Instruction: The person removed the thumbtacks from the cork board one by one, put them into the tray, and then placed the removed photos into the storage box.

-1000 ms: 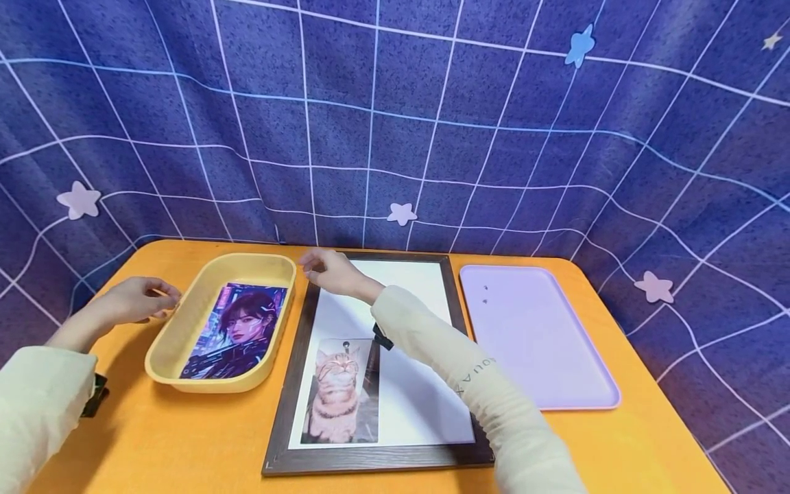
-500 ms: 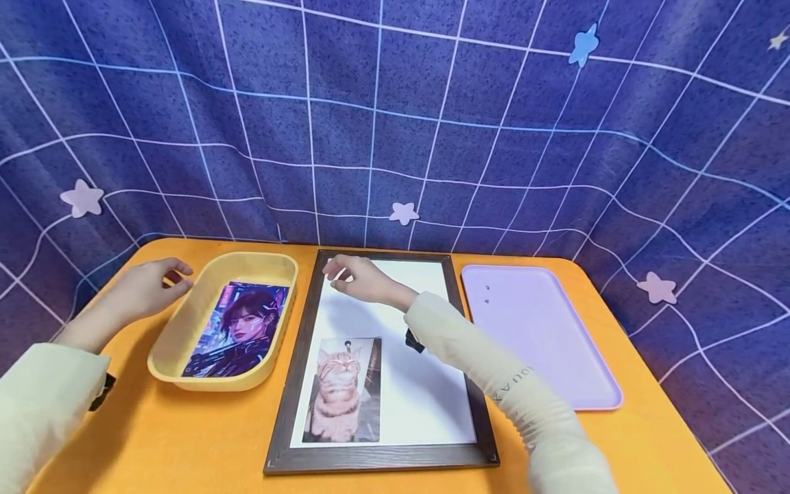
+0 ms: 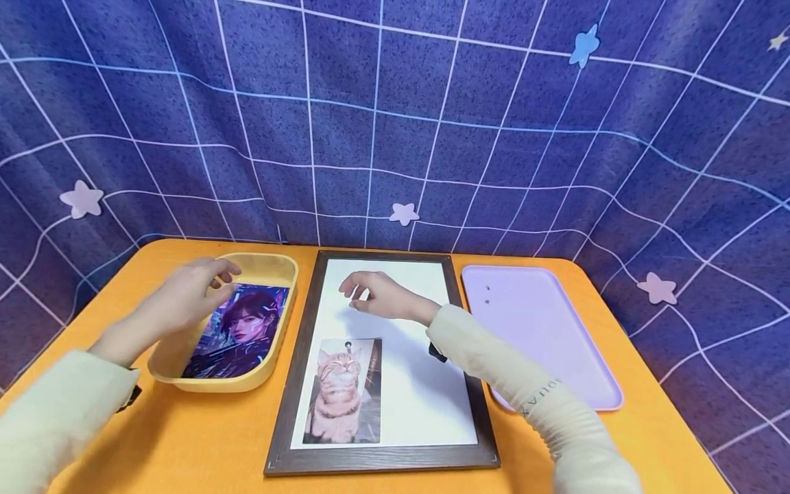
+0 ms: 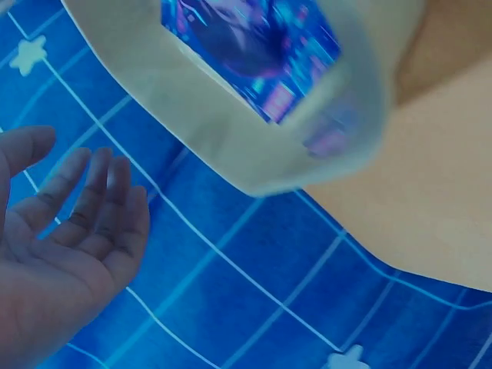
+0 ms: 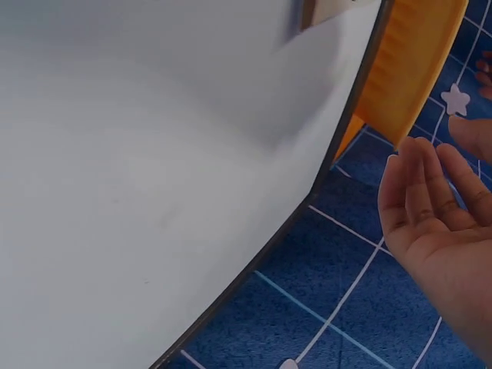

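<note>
My left hand [image 3: 194,291] hangs over the left side of a yellow plastic bin [image 3: 162,367], its fingers loosely bent and holding nothing. Inside the bin lies a glossy purple and blue picture card [image 3: 237,333]. My right hand [image 3: 389,295] hovers above a dark-framed whiteboard [image 3: 426,412], also holding nothing, fingers relaxed. A photo of a cat [image 3: 339,398] lies at the board's near left corner, with a small round dark pin or magnet [image 3: 348,345] at its top edge. In the left wrist view the palm and fingers stand apart from the bin.
Right of the board is a shallow lilac tray [image 3: 549,329] with two tiny dark pieces [image 3: 487,295] near its far left corner. All of it stands on an orange table [image 3: 191,439]. Behind hangs a blue curtain [image 3: 345,137] with a grid and stars.
My left hand has moved right, from beside the bin to over it. My right hand has moved right and nearer, from the board's far left edge to above its middle.
</note>
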